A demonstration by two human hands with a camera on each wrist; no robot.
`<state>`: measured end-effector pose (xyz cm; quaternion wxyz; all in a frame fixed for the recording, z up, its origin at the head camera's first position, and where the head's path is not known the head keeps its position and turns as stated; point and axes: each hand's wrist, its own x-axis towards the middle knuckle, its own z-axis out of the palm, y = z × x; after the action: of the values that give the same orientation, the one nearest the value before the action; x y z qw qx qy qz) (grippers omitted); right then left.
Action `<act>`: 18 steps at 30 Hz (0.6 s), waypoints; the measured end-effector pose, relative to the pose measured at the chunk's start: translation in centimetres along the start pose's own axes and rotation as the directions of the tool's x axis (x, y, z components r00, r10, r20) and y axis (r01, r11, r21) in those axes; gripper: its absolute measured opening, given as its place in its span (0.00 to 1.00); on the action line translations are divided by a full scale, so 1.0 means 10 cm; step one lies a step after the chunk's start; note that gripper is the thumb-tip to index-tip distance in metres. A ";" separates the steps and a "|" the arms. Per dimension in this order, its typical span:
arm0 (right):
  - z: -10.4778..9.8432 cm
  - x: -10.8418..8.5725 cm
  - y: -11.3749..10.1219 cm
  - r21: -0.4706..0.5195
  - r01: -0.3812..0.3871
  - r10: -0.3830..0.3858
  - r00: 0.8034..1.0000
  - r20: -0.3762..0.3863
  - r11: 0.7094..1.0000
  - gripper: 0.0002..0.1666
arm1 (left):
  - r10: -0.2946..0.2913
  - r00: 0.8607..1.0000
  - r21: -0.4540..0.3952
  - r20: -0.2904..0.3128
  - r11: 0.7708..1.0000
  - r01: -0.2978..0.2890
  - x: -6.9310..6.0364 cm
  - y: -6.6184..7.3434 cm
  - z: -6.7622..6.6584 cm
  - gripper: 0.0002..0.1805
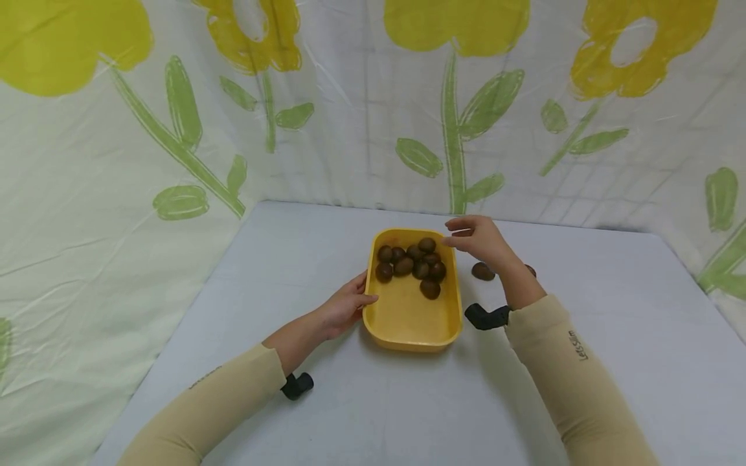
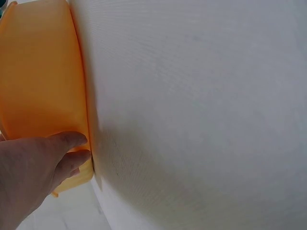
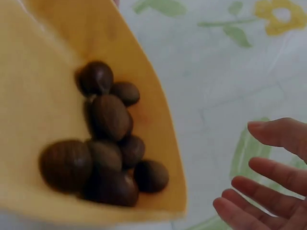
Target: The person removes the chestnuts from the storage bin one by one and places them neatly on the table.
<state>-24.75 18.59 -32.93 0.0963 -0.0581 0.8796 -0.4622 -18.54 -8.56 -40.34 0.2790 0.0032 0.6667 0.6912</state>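
A white counter point(image 1: 303, 259) carries a yellow plastic tub point(image 1: 402, 320), whose left wall the left hand point(image 1: 344, 309) grips between thumb and fingers. The right hand point(image 1: 481, 242), fingers relaxed and unladen, hovers beside the far right corner. Chestnuts point(image 1: 403, 266) cluster at the tub's far end; two lie outside, rightward.

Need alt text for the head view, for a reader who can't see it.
A left hand grips the left side of a yellow tray of brown nuts, bunched toward its far end; an empty right hand is by its far right corner. Two more nuts show on the pale table, right of the tray, one partly hidden by the right wrist.
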 end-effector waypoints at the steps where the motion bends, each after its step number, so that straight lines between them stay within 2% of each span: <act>1: 0.04 0.01 -0.03 0.004 0.005 -0.005 1.000 0.011 1.000 0.30 | -0.001 1.000 -0.001 -0.001 1.000 0.001 0.00 0.00 0.00 0.35; 6: 0.27 0.09 -0.13 0.016 0.021 -0.022 0.998 0.066 1.000 0.29 | -0.003 1.000 0.006 -0.001 1.000 0.003 0.01 0.01 0.00 0.35; 12: 0.52 0.20 -0.20 0.041 0.006 -0.011 0.994 0.110 0.999 0.30 | -0.006 1.000 -0.002 0.000 1.000 0.006 0.00 0.01 0.00 0.35; 18: 0.70 0.29 -0.21 0.040 -0.022 0.016 0.990 0.141 0.999 0.29 | 0.006 1.000 -0.016 0.027 1.000 -0.006 0.00 0.00 -0.01 0.36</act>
<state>-25.96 11.27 -35.42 0.1635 -0.0800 0.8615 -0.4740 -18.59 -8.61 -40.33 0.2861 0.0124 0.6572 0.6972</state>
